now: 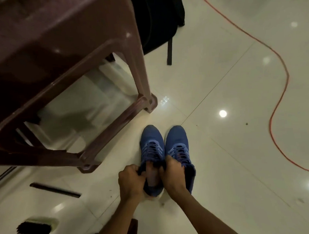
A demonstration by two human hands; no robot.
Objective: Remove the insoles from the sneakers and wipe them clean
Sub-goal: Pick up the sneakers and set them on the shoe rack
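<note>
— Two arms reach down to the shoes. The left hand (131, 182) holds the edge of the left sneaker (151, 149). Its fingers are curled tight round the cloth.

— And the other hand?

— The right hand (172, 176) is on the other side of that same shoe hole. Its fingers are bent too. I think they pull that edge, but they lie close to the right sneaker (178, 142), so I am not fully sure.

— Where is the insole?

— Look in the hole between the hands. That grey insole (152, 178) lies flat inside the shoe. It is not out yet.

— So what step is it?

— Opening the first shoe wide, I think. Nothing looks wiped. The right sneaker stands just beside it, and I cannot see inside that one.

— What comes next?

— One hand needs to let go, slip its fingers in at the heel, pinch the insole and peel it up. The other must hold the shoe down on the white floor (224, 167).

— What to wipe with?

— I see no cloth. Only a brush (33, 228) with black hair lies on the left, away from the shoes, below the brown stool (57, 50).
</note>
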